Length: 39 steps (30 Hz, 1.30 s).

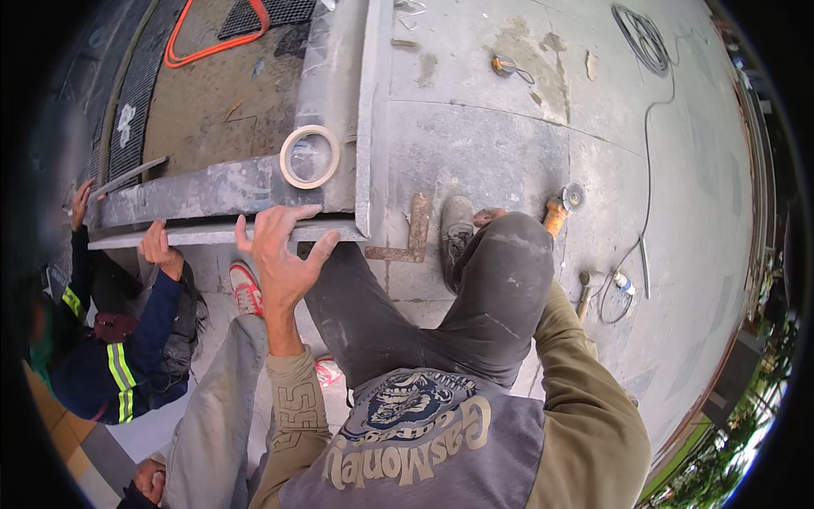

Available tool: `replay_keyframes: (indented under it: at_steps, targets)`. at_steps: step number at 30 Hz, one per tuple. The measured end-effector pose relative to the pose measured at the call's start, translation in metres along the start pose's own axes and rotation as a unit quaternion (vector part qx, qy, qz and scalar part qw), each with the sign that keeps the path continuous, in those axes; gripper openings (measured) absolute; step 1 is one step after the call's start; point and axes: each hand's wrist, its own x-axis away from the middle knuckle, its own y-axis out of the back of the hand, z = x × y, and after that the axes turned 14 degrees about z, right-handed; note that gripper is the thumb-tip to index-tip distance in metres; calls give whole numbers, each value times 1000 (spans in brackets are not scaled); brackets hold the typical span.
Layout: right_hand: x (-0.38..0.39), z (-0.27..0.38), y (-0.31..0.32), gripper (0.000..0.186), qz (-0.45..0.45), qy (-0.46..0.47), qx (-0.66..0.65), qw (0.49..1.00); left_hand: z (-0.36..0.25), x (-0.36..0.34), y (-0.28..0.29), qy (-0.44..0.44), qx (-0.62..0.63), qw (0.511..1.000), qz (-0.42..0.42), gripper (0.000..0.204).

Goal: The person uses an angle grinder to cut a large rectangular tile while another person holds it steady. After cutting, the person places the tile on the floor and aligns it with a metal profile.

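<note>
My left hand [284,254] grips the near edge of a long grey stone strip [203,235], fingers spread over its top and thumb on the near side. The strip runs along the front of a grey slab frame, with a dark gap behind it near the corner. A roll of masking tape [335,161] lies on the frame just beyond my fingers. My right hand [489,217] shows only in part beyond my right knee; its fingers are mostly hidden. An orange angle grinder [555,218] lies on the floor to its right.
A co-worker's hand [161,250] rests on the strip at left. A rusty metal square [418,227] lies near my shoe. Beyond are a tape measure [506,66], a coiled cable [646,47] and an orange hose loop [246,44]. A brush [584,293] and plug [624,283] lie right.
</note>
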Motion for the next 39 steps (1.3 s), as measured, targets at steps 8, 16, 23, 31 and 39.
replay_keyframes:
  at_steps: [8,16,23,31,39]
  targets:
    - [-121,119,173,67,-80,61,47,994,-3,-1,1,107,104,988,-33,23]
    - [-240,179,320,122,-284,88,242,923,-28,-13,5,218,153,961,-69,16]
    - [-282,180,397,106,-314,-35,271,909,-27,-34,-15,243,57,959,-132,15]
    - [-142,279,316,46,87,239,-375,891,-41,-20,-18,287,50,948,-126,51]
    - [124,523,164,61,421,445,15,790,-52,-29,-48,360,17,849,-386,64]
